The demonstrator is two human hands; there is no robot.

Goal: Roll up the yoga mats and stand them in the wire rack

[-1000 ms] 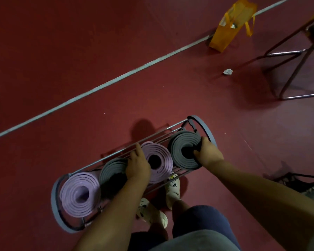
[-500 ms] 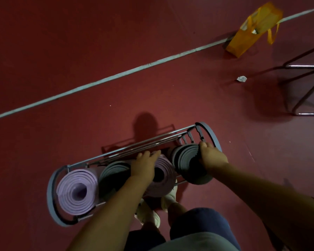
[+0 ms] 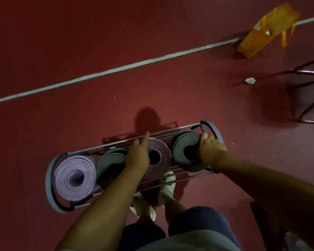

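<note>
A grey wire rack [image 3: 49, 180] stands on the red floor right in front of my feet. Several rolled mats stand in it in a row: a lilac roll [image 3: 74, 177] at the left end, a grey roll [image 3: 110, 160] beside it, a second lilac roll [image 3: 161, 154], and a dark grey roll [image 3: 184, 147] at the right end. My left hand [image 3: 137, 153] lies flat on top between the grey roll and the second lilac roll, fingers straight. My right hand [image 3: 209, 148] grips the dark grey roll, fingers curled into its centre.
A white line [image 3: 116, 69] crosses the floor behind the rack. An orange bag [image 3: 266, 31] stands at the upper right, a crumpled white scrap [image 3: 250, 80] lies below it, and chrome chair legs [image 3: 310, 87] are at the right edge. My white shoes [image 3: 168, 185] are under the rack's near side.
The dark grey roll has been pushed back upright into the rack's right end after leaning out. My left hand has slid forward over the second lilac roll.
</note>
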